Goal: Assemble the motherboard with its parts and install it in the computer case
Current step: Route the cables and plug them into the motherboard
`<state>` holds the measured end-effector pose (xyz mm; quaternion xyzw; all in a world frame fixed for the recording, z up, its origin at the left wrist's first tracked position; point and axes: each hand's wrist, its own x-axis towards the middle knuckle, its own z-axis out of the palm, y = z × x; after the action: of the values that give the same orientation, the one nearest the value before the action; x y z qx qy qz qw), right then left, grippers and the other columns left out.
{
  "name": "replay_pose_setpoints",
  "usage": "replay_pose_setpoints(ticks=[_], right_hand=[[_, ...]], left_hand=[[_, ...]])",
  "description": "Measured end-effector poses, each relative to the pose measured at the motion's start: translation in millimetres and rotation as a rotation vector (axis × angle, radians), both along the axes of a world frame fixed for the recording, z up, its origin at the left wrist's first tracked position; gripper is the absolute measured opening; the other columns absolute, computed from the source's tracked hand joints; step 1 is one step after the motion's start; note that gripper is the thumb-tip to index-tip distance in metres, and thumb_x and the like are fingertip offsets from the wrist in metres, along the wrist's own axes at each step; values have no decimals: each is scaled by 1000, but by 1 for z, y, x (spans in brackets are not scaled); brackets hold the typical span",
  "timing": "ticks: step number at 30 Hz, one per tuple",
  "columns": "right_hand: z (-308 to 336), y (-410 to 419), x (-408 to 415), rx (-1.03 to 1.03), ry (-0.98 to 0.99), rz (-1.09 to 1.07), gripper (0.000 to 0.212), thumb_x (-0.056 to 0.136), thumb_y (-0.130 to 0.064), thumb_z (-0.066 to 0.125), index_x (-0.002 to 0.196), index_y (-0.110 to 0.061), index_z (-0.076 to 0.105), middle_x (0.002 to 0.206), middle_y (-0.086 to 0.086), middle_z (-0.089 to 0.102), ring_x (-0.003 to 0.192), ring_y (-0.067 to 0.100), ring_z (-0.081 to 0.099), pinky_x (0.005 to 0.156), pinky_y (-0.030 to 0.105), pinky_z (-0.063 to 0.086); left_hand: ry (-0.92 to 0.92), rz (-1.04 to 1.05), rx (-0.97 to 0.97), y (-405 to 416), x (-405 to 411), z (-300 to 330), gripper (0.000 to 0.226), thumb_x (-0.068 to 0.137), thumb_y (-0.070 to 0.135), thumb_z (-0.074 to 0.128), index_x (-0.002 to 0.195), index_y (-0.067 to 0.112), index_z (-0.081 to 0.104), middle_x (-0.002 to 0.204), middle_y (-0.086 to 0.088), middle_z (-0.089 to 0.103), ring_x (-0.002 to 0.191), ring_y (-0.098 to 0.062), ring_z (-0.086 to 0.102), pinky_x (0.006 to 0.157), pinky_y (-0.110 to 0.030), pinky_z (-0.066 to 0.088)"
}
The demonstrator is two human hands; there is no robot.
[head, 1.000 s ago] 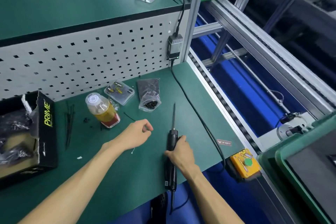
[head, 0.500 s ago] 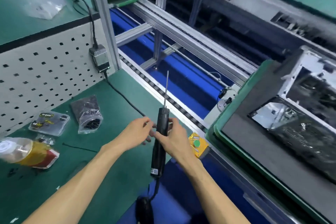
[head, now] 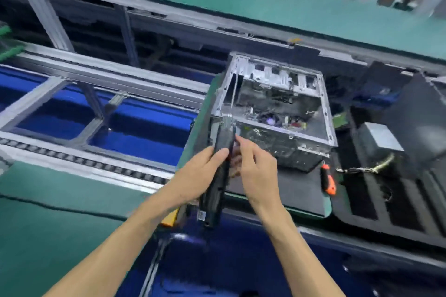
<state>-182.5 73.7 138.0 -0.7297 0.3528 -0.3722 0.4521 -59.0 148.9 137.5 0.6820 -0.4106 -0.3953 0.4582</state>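
Left hand: the left hand [head: 198, 176] sits just below the middle of the frame, its fingers curled round the body of the electric screwdriver [head: 218, 171], grasping it from the left side.
Right hand: the right hand [head: 259, 171] is just right of the tool, thumb and forefinger drawn together at the upper part of the barrel; whether this grip pinches the barrel or some small thing against it, I cannot tell (the frame is smeared by motion).
Electric screwdriver: black, held nearly upright with a slight lean, its thin bit rising in front of the case's left wall; its lower end hangs over the dark gap beneath the hands.
Computer case: the computer case [head: 277, 113] stands right of centre, open on top, silver-framed, with cables and blurred coloured parts inside.
Motherboard: not clearly made out; the case interior is too blurred to tell.
Tray: the case rests on a dark mat in a green-edged tray [head: 193, 137], directly behind the hands.
Hand screwdriver: an orange-handled screwdriver [head: 327, 181] lies on the mat, just beside the case's near right corner.
Foam insert: a black foam insert [head: 386, 202] with long slots fills the lower right (a grey box [head: 379, 142] sits on it, with a cable near by).
Conveyor: an aluminium-framed conveyor [head: 96, 79] over blue panels crosses the left half.
Tabletop: the green tabletop [head: 48, 236] occupies the lower left.
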Motion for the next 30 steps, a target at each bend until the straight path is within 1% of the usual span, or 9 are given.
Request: replay_pose_setpoints(ticks=[4, 8, 10, 13, 16, 19, 21, 24, 30], right_hand=[[9, -49, -61, -335, 20, -162, 43, 93, -13, 60, 134, -26, 57, 116, -7, 57, 97, 9, 60, 80, 24, 52], [6, -95, -111, -581, 89, -182, 86, 82, 6, 71, 150, -35, 39, 152, 4, 31, 142, 14, 30, 117, 23, 26], [9, -120, -133, -599, 98, -180, 94, 77, 12, 70, 152, -37, 39, 160, 7, 23, 151, 25, 21, 121, 26, 21], [5, -152, -163, -668, 56, -261, 55, 93, -14, 64, 144, -33, 53, 162, 6, 26, 150, 32, 23, 121, 48, 28], [-3, -175, -188, -463, -155, -298, 42, 91, -25, 58, 128, -44, 63, 156, 10, 40, 145, 35, 38, 115, 55, 36], [-5, -197, -211, -304, -183, -407, 29, 88, -9, 73, 117, -10, 70, 149, 20, 47, 140, 34, 46, 117, 38, 36], [-11, -209, -225, -310, -228, -537, 24, 87, -3, 76, 109, 1, 68, 143, 21, 53, 135, 31, 53, 112, 34, 40], [-20, -212, -244, -234, -434, -683, 18, 93, -16, 68, 110, -9, 64, 141, 10, 58, 131, 19, 57, 107, 43, 48], [-44, -217, -289, 77, -736, -703, 14, 93, -18, 61, 106, -10, 61, 136, 5, 64, 130, 36, 58, 102, 46, 54]], left_hand=[[-75, -85, -63, -54, -48, 32, 27, 101, 51, 46, 85, 44, 66, 78, 25, 67, 75, 8, 59, 72, -10, 43], [-252, -227, -75, -112, -101, 62, 32, 100, 52, 49, 78, 30, 58, 63, 25, 60, 61, 4, 54, 56, -16, 36], [-363, -302, -62, -135, -128, 74, 35, 101, 50, 46, 75, 28, 53, 63, 16, 59, 61, 1, 54, 56, -20, 35], [-443, -424, -51, -161, -159, 88, 41, 107, 40, 34, 87, 16, 60, 88, -2, 67, 85, -19, 61, 82, -38, 46], [-383, -462, -73, -186, -180, 93, 44, 108, 32, 35, 79, 10, 58, 72, 0, 60, 74, -29, 58, 64, -41, 44], [-167, -376, -71, -211, -193, 87, 22, 104, 20, 45, 97, 21, 66, 70, 10, 61, 60, -18, 64, 49, -42, 57], [-157, -366, -48, -228, -198, 75, 19, 101, 14, 49, 102, 23, 66, 79, -1, 63, 60, -14, 66, 58, -46, 61], [-183, -397, 34, -252, -204, 46, 20, 99, 9, 49, 98, 23, 62, 82, -8, 65, 59, -11, 66, 63, -38, 62], [-326, -558, 176, -295, -227, -22, 19, 95, 8, 50, 97, 23, 62, 87, -2, 72, 68, -9, 71, 64, -23, 58]])
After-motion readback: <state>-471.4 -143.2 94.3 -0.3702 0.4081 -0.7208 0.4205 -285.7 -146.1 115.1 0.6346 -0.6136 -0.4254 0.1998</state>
